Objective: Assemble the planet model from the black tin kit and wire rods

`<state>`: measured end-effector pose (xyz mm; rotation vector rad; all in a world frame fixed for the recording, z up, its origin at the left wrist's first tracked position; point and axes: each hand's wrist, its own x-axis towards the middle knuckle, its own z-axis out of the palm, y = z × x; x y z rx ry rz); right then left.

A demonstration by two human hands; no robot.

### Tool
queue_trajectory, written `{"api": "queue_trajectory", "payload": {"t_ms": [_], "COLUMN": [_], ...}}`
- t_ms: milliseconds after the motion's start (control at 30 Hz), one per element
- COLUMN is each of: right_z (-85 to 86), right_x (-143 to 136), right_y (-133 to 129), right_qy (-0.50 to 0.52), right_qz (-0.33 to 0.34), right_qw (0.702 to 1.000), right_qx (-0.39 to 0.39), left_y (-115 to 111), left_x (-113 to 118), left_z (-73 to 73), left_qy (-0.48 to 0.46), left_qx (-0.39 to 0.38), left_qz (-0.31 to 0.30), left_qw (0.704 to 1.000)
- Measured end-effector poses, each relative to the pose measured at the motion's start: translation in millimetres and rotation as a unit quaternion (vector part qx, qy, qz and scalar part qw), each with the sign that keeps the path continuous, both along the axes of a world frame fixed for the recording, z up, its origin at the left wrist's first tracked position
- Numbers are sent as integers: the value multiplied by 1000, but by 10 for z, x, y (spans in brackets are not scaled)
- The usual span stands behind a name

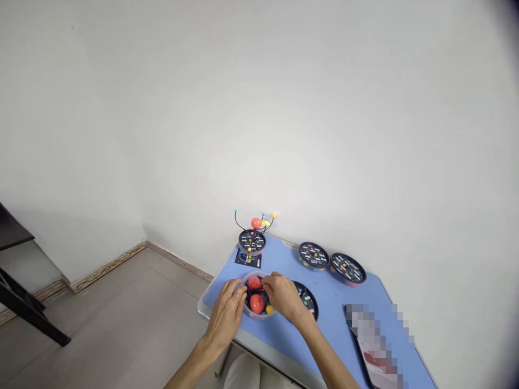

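Observation:
A clear round container (258,317) sits near the front left of the blue table. Inside it are a red ball (257,303), a second red ball (254,283), a small yellow ball (270,309) and dark parts. My left hand (227,310) is at the container's left rim, fingers bent; whether they grip anything is hidden. At the right rim, my right hand (283,294) has its fingertips pinched together over the opening, and what they hold is too small to make out. A black round lid (311,302) lies partly behind my right hand.
An assembled planet model (252,241) stands at the table's back left on a dark card (255,261). Two closed round containers (313,255) (347,269) lie at the back right. A phone (371,346) rests at the right.

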<state>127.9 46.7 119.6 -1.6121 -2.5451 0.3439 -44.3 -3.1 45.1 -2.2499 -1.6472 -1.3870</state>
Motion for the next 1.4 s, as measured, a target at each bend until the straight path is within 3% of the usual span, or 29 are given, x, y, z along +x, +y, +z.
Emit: {"api": "queue_trajectory", "payload": {"t_ms": [300,567,767,900,1100,1233,1400], "right_z": [-126,-97,-223,-297,-294,-271,-236], "right_x": [-154,33,35,-7,-46,-19,85], "right_y": [62,94,68,75,46,-85,-431], "right_qy": [-43,128,301,388,516,569,600], "right_qz": [-2,-28,-66,-95,-114,-111,-116], "right_qw": [999,991,951,916,849,815,791], "right_qx": [23,38,38,32,14,-3,-13], "left_y": [4,75,258,417,602,709,802], "left_x": [-17,-93,-60,-47,-54,-29,14], "left_z": [16,140,293,332,448,495,549], "left_qy": [7,63,217,263,358,384,413], "left_qx": [-2,-12,-39,-54,-148,-152,-151], "left_qz": [-21,-43,-63,-80,-113,-127,-153], "left_qw": [1000,997,973,960,915,902,885]}}
